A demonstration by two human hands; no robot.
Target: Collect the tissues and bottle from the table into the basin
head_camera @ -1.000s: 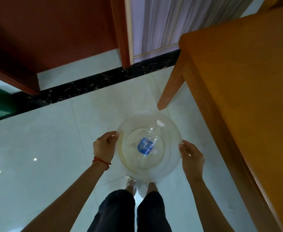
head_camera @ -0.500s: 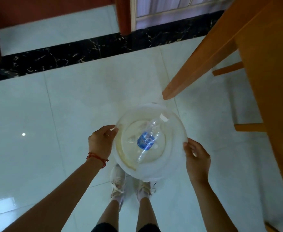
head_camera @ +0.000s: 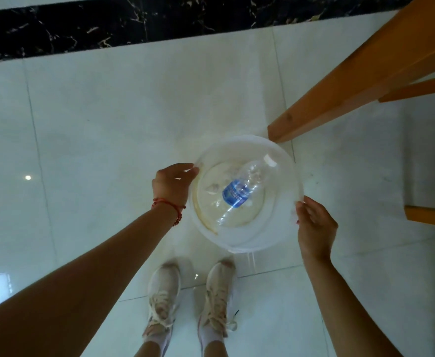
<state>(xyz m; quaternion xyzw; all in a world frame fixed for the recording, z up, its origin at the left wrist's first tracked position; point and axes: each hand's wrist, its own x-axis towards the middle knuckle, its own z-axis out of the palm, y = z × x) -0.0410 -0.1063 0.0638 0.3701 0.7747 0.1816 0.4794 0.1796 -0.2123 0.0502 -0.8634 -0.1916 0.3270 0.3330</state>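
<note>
The basin (head_camera: 275, 228) looks like smooth, translucent white plastic. In it lies a bottle (head_camera: 242, 189) of clear, crinkled plastic with a glossy blue label. The floor (head_camera: 108, 124) is glossy pale tile, edged far off by polished black marble (head_camera: 82, 21). The table leg (head_camera: 340, 81) is smooth orange-brown wood.

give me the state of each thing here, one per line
basin: held at its rim by both hands, above the floor
bottle: capped, lying on its side in the basin
tissues: crumpled in the basin
left hand: gripping the rim
right hand: gripping the rim
</note>
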